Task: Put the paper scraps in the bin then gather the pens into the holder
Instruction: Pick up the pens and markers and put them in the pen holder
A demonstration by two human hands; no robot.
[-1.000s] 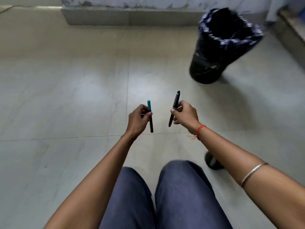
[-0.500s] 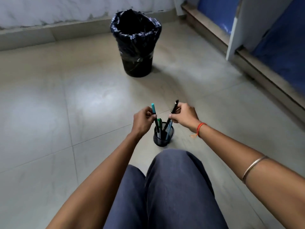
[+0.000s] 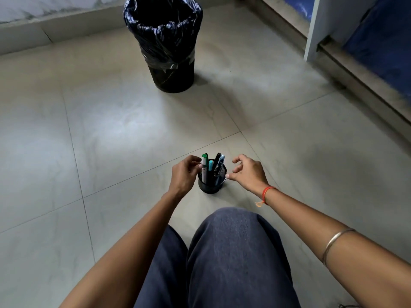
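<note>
Now: round black mesh holder [image 3: 211, 188], pens [image 3: 210, 166] upright; left hand [image 3: 183, 176] fingers curled, grip unclear; right hand [image 3: 249, 172] fingers apart.

Both pens are out of the hands now: the teal-capped pen [image 3: 210, 166] and slim black pen [image 3: 217, 160] stand in the black mesh holder [image 3: 211, 188]. The left hand [image 3: 183, 176] and right hand [image 3: 249, 172] have let go and sit either side of it, fingers loosely curled.

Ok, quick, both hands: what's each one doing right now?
Left hand: fingers curled against the green-capped pen in the holder; cannot tell if it grips.
Right hand: open, holding nothing.
</note>
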